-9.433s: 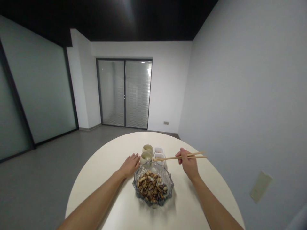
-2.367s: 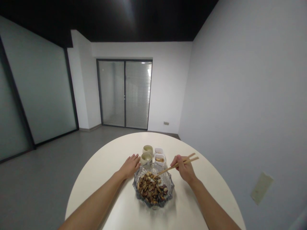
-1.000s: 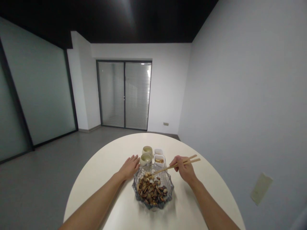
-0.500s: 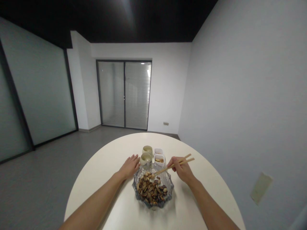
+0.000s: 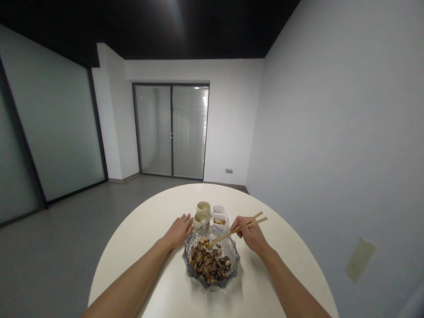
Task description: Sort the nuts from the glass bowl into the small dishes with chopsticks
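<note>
Currently: right hand (image 5: 250, 234) holds chopsticks (image 5: 223, 236) down into nuts and seeds (image 5: 208, 265); left hand (image 5: 179, 230) idle.
Step in hand looks like picking out pieces; right grip closed around the chopsticks, tips at the far side of the pile, inside the glass bowl (image 5: 233, 266); too small to tell if a piece is pinched; left grip holds nothing, palm down on the worktop (image 5: 142, 229), fingers just beside the near cup (image 5: 200, 224), contact unclear; near white tub (image 5: 224, 227), just beyond the bowl, has some nut pieces (image 5: 219, 221); next move probably calls for squeezing the tips on one piece, lifting without a slip.
</note>
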Demonstrator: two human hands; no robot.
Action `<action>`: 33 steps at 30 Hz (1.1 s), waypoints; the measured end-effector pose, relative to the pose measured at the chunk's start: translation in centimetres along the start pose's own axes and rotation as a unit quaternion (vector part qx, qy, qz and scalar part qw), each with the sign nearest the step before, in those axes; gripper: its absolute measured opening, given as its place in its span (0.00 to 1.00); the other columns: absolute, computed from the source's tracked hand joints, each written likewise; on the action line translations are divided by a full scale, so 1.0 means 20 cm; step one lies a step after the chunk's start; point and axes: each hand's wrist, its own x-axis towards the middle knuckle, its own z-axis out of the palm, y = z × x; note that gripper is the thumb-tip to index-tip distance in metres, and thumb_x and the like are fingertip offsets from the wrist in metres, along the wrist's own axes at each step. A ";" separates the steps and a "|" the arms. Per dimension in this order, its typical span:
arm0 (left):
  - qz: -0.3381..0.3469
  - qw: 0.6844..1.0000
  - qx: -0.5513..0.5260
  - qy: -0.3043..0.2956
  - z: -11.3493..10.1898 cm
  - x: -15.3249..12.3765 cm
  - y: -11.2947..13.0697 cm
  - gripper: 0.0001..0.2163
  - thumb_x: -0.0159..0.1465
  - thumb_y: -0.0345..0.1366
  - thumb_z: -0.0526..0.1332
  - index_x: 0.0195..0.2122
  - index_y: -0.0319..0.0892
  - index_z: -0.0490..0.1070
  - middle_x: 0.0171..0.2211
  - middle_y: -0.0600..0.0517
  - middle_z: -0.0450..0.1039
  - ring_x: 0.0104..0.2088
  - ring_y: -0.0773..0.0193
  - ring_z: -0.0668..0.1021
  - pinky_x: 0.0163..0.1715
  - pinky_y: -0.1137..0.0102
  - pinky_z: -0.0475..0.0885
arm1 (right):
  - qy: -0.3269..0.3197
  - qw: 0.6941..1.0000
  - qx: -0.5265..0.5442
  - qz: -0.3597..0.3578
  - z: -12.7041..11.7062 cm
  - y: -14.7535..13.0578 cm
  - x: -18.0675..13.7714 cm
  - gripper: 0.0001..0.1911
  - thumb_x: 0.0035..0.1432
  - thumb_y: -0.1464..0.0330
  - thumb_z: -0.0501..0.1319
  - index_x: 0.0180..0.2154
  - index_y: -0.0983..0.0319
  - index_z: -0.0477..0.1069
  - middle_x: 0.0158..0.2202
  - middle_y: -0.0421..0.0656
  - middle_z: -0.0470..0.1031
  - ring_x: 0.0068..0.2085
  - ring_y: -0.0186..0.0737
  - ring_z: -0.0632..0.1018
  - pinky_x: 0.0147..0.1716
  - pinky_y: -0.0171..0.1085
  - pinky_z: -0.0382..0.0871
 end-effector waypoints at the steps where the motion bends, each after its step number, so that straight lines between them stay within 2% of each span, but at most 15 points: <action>1: 0.000 1.000 0.001 -0.001 0.00 0.00 0.00 0.24 0.72 0.42 0.46 0.66 0.40 0.58 0.69 0.42 0.50 0.69 0.47 0.53 0.66 0.52 0.50 | 0.000 1.000 0.000 0.001 0.00 -0.01 0.00 0.36 0.64 0.44 0.50 0.23 0.65 0.77 0.13 0.40 0.65 0.16 0.32 0.66 0.16 0.30 0.57; 20: 0.003 1.000 -0.001 0.007 0.00 0.00 0.00 0.23 0.72 0.42 0.46 0.66 0.41 0.59 0.69 0.42 0.51 0.68 0.46 0.54 0.66 0.52 0.51 | 0.020 0.999 -0.006 -0.026 -0.01 -0.04 0.00 0.36 0.64 0.44 0.50 0.22 0.64 0.77 0.12 0.40 0.65 0.15 0.32 0.66 0.15 0.31 0.57; 33: 0.004 1.000 -0.003 0.009 0.01 0.00 0.00 0.23 0.72 0.42 0.47 0.66 0.42 0.58 0.69 0.43 0.51 0.68 0.48 0.54 0.66 0.52 0.51 | -0.020 1.000 0.004 0.016 0.01 -0.02 0.00 0.36 0.63 0.43 0.50 0.23 0.64 0.77 0.13 0.39 0.66 0.16 0.32 0.66 0.15 0.30 0.58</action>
